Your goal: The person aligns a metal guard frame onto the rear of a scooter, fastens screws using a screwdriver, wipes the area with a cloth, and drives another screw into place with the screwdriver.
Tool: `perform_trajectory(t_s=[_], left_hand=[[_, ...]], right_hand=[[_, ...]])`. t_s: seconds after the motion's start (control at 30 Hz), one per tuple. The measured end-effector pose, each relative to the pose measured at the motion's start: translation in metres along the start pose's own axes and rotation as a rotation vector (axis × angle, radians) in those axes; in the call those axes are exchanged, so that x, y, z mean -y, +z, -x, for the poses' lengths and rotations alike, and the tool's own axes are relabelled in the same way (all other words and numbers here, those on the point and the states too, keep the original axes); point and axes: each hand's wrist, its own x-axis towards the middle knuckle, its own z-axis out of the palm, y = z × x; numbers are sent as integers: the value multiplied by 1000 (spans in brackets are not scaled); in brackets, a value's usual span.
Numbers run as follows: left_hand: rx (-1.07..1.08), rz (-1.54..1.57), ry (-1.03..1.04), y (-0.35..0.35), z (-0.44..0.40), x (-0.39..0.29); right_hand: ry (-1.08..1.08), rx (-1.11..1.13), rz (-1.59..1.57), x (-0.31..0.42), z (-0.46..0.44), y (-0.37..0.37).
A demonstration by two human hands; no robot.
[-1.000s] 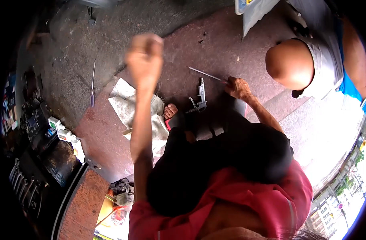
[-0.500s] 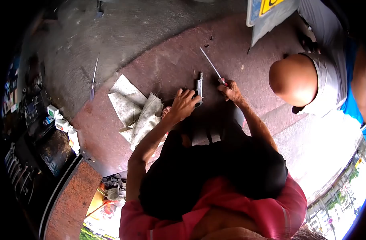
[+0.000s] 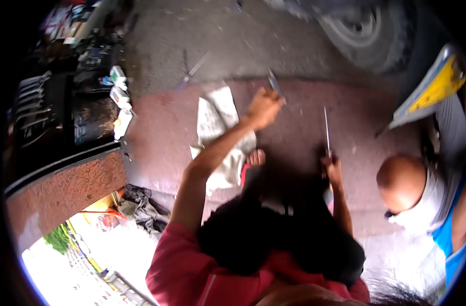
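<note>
My left hand is stretched forward over the floor, its fingers closed around a slim silvery metal part. Motion blur hides the part's details. Lower down on the right, my right hand grips a screwdriver by its handle, the long thin shaft pointing away from me. Beside my left forearm lies a crumpled pale cloth on the reddish floor, partly covered by that arm. Another screwdriver, blurred, rests on the grey ground beyond the cloth.
A vehicle wheel stands at the far right. A yellow-and-blue sign board leans near a person in grey at my right. White bottles and a black tool case with several wrenches line the left side.
My left hand has moved forward with the metal part. My right hand has drawn back toward me, its screwdriver now more upright in view. The camera view has turned, bringing the wheel into sight.
</note>
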Motion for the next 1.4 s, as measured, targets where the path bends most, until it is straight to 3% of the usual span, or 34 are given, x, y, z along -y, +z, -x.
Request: perform_trajectory(t_s=[0.07, 0.2, 0.37, 0.47, 0.5, 0.53, 0.63, 0.77, 0.9, 1.0, 1.07, 1.13, 1.2, 1.33, 1.4], left_hand=[[-52, 80, 80, 4, 9, -7], [-42, 156, 162, 31, 36, -36], [46, 174, 412, 12, 72, -64], [135, 170, 446, 11, 86, -66], [162, 202, 423, 3, 87, -63], [-101, 247, 415, 12, 92, -54], [-189, 167, 210, 10, 81, -37], [-162, 105, 22, 3, 69, -14], [-137, 166, -18, 25, 79, -2], [-179, 321, -47, 25, 83, 1], [-151, 354, -63, 28, 83, 3], [-145, 332, -17, 33, 78, 8], [-62, 315, -75, 26, 70, 10], [-220, 102, -154, 21, 45, 32], [-149, -73, -244, -4, 28, 29]], right_hand=[[124, -158, -41, 32, 14, 18], [81, -45, 5, 8, -3, 5], [93, -88, -12, 20, 1, 11], [104, -105, 24, 19, 0, 11], [114, -119, 7, 14, -2, 10], [112, -119, 12, 14, -3, 9], [117, -119, 36, 15, -3, 11], [107, -149, 89, 11, -5, 13], [-154, -175, 362, -15, -6, 3], [41, -282, 259, 36, 45, 30], [79, -387, 357, 45, 78, 41], [-68, -367, 629, 42, 101, 34], [-105, -399, 607, 57, 133, 36], [-45, -501, 465, 75, 185, 37], [-46, -495, 670, 46, 195, 27]])
